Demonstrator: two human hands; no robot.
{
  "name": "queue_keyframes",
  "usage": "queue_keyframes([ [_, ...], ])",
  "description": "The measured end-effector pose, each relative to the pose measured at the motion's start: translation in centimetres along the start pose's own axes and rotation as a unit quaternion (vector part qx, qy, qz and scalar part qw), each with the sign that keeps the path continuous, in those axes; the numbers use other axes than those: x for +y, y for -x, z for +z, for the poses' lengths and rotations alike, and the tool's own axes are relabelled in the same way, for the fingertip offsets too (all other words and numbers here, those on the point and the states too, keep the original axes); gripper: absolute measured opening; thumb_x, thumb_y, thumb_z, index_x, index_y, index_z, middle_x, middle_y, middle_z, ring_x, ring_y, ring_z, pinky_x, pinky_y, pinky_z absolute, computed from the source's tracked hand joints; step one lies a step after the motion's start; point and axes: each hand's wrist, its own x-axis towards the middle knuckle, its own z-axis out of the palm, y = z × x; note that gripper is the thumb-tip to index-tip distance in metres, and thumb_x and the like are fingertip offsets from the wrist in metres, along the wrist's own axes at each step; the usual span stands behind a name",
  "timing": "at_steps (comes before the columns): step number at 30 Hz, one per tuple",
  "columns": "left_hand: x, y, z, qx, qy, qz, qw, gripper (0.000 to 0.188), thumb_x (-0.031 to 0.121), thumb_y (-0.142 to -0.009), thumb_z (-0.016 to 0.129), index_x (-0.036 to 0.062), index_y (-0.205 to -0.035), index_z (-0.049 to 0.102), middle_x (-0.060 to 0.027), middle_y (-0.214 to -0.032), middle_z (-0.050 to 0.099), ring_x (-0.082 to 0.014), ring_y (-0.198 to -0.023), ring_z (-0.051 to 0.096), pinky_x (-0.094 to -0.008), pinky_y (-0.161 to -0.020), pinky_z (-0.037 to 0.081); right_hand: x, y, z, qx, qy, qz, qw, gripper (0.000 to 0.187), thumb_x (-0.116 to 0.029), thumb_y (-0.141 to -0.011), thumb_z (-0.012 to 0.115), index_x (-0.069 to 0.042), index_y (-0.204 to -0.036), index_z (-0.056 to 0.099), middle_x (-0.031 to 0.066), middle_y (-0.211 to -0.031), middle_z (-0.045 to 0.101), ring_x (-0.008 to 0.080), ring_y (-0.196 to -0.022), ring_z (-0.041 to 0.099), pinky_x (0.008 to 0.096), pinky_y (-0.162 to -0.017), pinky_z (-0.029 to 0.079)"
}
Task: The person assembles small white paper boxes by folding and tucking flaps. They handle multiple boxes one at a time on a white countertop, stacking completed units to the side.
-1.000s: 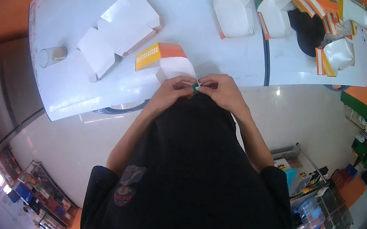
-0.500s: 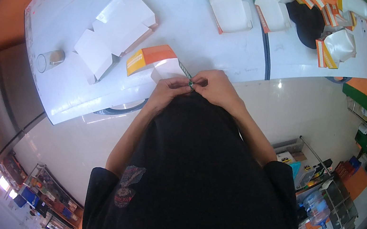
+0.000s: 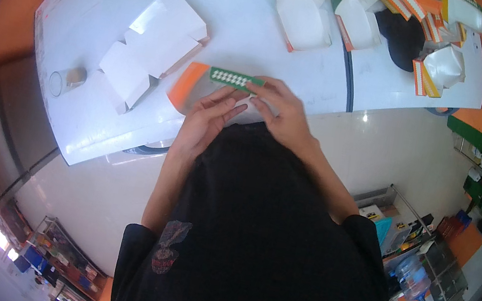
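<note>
Hands, left (image 3: 204,121) and right (image 3: 286,113): half-curled, together gripping orange-green carton (image 3: 221,77) | unfolded white carton (image 3: 161,34): on table (image 3: 242,24)

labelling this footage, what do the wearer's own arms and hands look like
The left hand and right hand are bare, no gloves or wristbands visible. The loose black short sleeves end near the elbows; the black shirt carries a faded grey-and-red print at the wearer's left.

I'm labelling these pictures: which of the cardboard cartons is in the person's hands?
The orange, green and white cardboard carton, held by the left hand and the right hand; the other cardboard cartons lie on the white table, untouched.
</note>
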Motion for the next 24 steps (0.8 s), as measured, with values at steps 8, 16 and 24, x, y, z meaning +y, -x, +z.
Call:
queue_keyframes([
  [8,6.4,3.1,-1.4,-0.021,-0.313,0.186,0.931,0.037,0.015,-0.098,0.068,-0.0033,-0.13,0.068,-0.017,-0.113,0.076,-0.0282,-0.108,0.073,-0.0425,-0.101,0.056,3.5,-6.3,-14.2,0.223,0.07,0.144,0.962,0.042,-0.028,-0.1,0.071,-0.005,-0.135,0.067,0.0152,-0.117,0.075,0.0216,-0.093,0.074,0.0325,-0.083,0.058],
  [16,6.5,-5.3,-11.4,0.214,-0.762,0.326,0.517,0.038,0.016,-0.088,0.076,0.0061,-0.124,0.073,-0.0138,-0.121,0.072,-0.0341,-0.112,0.064,-0.0441,-0.101,0.051,3.4,-7.0,-13.8,0.193,0.138,0.079,0.968,0.055,-0.026,-0.098,0.074,-0.003,-0.144,0.055,0.0158,-0.143,0.057,0.0285,-0.137,0.051,0.0474,-0.111,0.045],
  [24,10.0,-3.8,-11.3,0.188,-0.649,0.235,0.699,0.027,0.016,-0.08,0.084,0.0041,-0.104,0.08,-0.0113,-0.102,0.077,-0.0289,-0.097,0.07,-0.0403,-0.085,0.055,1.3,-4.7,-4.5,0.159,0.023,-0.019,0.987,0.018,-0.007,-0.095,0.072,0.0,-0.111,0.071,0.0137,-0.106,0.073,0.0238,-0.097,0.071,0.0343,-0.086,0.055],
])
